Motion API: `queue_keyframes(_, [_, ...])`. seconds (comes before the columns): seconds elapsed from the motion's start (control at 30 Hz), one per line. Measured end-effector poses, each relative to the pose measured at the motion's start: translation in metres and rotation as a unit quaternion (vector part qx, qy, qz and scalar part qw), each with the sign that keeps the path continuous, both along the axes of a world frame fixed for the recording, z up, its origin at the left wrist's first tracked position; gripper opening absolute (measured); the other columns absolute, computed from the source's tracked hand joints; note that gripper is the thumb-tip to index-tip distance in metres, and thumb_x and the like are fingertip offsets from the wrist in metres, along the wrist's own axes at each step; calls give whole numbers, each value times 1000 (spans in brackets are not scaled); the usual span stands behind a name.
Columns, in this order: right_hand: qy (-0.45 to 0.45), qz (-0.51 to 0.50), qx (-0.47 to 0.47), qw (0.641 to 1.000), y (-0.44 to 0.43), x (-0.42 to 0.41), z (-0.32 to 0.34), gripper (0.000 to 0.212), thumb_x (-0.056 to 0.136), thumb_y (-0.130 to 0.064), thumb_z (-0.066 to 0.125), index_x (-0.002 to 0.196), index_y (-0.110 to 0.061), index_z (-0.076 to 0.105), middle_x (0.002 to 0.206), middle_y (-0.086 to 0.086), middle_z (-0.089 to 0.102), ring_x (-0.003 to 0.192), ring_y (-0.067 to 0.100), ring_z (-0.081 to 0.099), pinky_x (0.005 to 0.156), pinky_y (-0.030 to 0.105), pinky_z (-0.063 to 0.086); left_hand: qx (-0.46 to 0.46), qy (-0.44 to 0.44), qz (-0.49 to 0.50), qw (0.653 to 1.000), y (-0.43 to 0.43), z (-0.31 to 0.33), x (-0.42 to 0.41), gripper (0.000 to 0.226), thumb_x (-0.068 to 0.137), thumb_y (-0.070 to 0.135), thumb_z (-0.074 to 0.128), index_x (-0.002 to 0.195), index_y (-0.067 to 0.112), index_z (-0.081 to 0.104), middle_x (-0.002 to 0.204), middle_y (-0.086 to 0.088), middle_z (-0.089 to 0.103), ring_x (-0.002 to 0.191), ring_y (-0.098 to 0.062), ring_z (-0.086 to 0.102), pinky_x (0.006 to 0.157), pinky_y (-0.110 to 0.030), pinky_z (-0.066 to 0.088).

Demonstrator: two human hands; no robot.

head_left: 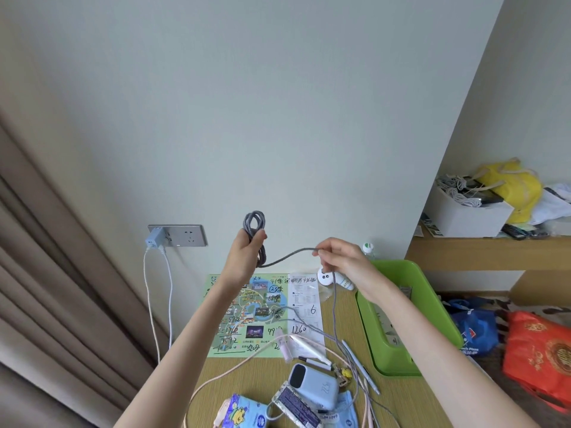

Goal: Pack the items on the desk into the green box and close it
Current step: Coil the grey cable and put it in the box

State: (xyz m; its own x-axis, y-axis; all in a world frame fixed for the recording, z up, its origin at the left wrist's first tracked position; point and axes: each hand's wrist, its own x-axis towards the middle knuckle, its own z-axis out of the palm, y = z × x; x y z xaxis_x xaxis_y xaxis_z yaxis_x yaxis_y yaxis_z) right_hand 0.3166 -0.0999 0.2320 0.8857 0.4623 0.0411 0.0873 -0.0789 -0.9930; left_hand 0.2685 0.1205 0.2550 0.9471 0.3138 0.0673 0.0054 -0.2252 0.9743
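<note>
The desk lies below both my hands, and its near edge is cut off by the frame. One green box sits open under and to the right of my right wrist. My forearm crosses it, so I cannot make out what is inside. One printed map lies flat beneath my left forearm, which covers part of it. There is open air above the desk around both raised hands.

My left hand is clenched around a coil of one grey cable. My right hand pinches the same cable at thumb and fingertips, and the loose length drops below it into a tangle of cords I cannot count. One blue power bank rests nearer me, below the right hand.
</note>
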Motion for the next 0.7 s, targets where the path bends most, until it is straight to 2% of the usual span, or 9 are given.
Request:
queue_keyframes(0.07, [-34, -3, 1, 999, 5, -2, 13, 12, 96, -7, 56, 98, -8, 67, 81, 0, 65, 67, 11, 54, 69, 21, 49, 30, 22, -28, 999, -4, -3, -2, 21, 102, 25, 44, 102, 6, 53, 70, 6, 41, 61, -10, 39, 59, -27, 34])
queue_keyframes(0.23, [-127, -7, -41, 991, 14, -4, 36, 12, 94, -6, 59, 98, -4, 70, 76, 5, 58, 60, 10, 50, 62, 19, 45, 62, 79, -114, 988, -18, -3, -8, 27, 102, 32, 42, 94, 12, 58, 66, 3, 39, 57, -10, 36, 51, -22, 30])
queue_keyframes(0.33, [-165, -30, -59, 984, 19, -2, 40, 11, 93, -7, 61, 97, -4, 71, 87, 11, 62, 62, 13, 52, 63, 23, 46, 98, 96, -157, 978, -29, 2, -11, 45, 103, 42, 32, 92, 13, 63, 83, 0, 58, 77, -12, 50, 68, -23, 39])
queue_keyframes(0.37, [-175, -38, -63, 982, 20, -1, 40, 11, 92, -7, 63, 96, -5, 72, 92, 13, 62, 63, 15, 52, 63, 24, 46, 100, 103, -168, 975, -32, 3, -12, 51, 103, 46, 28, 91, 13, 64, 83, 2, 61, 78, -11, 53, 69, -22, 40])
queue_keyframes(0.4, [-185, -46, -67, 979, 21, 0, 41, 10, 91, -8, 64, 95, -6, 73, 96, 15, 62, 64, 16, 52, 63, 25, 47, 91, 113, -178, 973, -35, 5, -13, 57, 102, 50, 24, 88, 14, 65, 73, 8, 61, 70, -6, 53, 63, -19, 39])
queue_keyframes(0.47, [-199, -59, -69, 976, 22, 3, 42, 10, 89, -8, 66, 93, -7, 74, 96, 17, 63, 66, 17, 52, 63, 24, 47, 71, 135, -193, 969, -39, 9, -16, 63, 99, 59, 21, 82, 17, 65, 49, 15, 48, 45, 0, 43, 51, -17, 32])
queue_keyframes(0.53, [-187, -61, -54, 979, 21, 5, 41, 9, 89, -8, 67, 93, -7, 75, 95, 17, 65, 67, 17, 53, 61, 20, 46, 54, 135, -217, 965, -41, 9, -17, 55, 98, 58, 31, 83, 17, 63, 47, 15, 41, 42, -4, 35, 45, -17, 28])
queue_keyframes(0.6, [-158, -60, -35, 985, 18, 7, 40, 8, 88, -10, 68, 92, -9, 75, 90, 13, 69, 67, 14, 54, 58, 18, 45, 37, 120, -251, 960, -41, 8, -19, 35, 99, 46, 46, 85, 17, 60, 52, 13, 42, 47, -7, 35, 43, -16, 28])
queue_keyframes(0.7, [-111, -73, -10, 991, 15, 7, 35, 7, 90, -14, 66, 88, -10, 71, 72, 2, 65, 57, 10, 52, 55, 19, 44, 42, 106, -251, 961, -39, 12, -20, 24, 99, 39, 50, 86, 20, 60, 63, 7, 40, 50, -8, 35, 45, -22, 24])
